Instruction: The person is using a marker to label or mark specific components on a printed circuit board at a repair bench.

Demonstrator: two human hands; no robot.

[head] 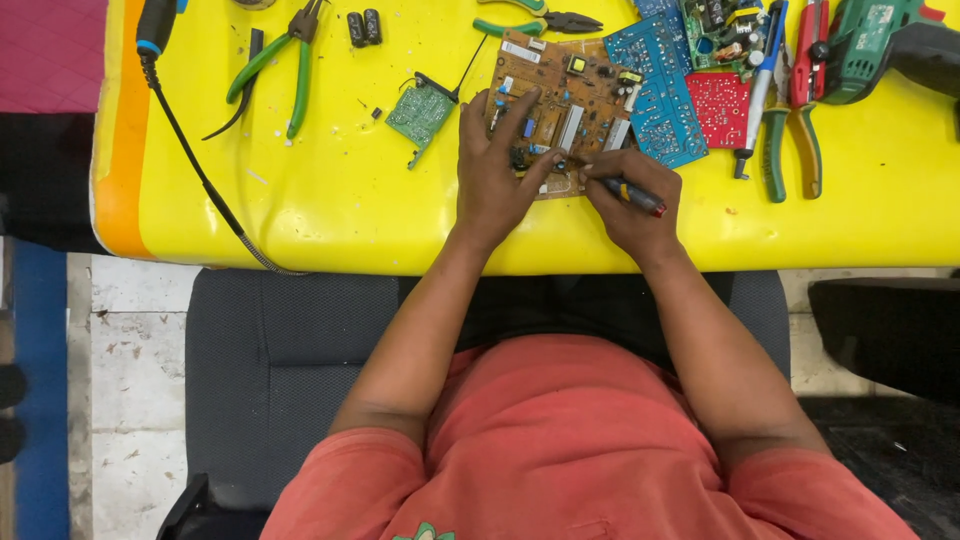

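Surface: yellow padded worktable (pixel 330 215).
Left hand (pixel 492 175): fingers spread flat, pinning the brown rectangular circuit board (pixel 565 95) so it cannot slide.
Right hand (pixel 632 200): clamped on a red-handled screwdriver (pixel 632 195), tip meeting the board's near edge just beside the left fingers.

A brown circuit board (pixel 565 100) lies flat on the yellow table's near-centre, studded with small components: a yellow block, blue parts, pale rectangular pieces. Its near edge is partly covered by fingers. A small screwdriver (pixel 632 194) with a dark handle and red end slants over the board's near right corner.
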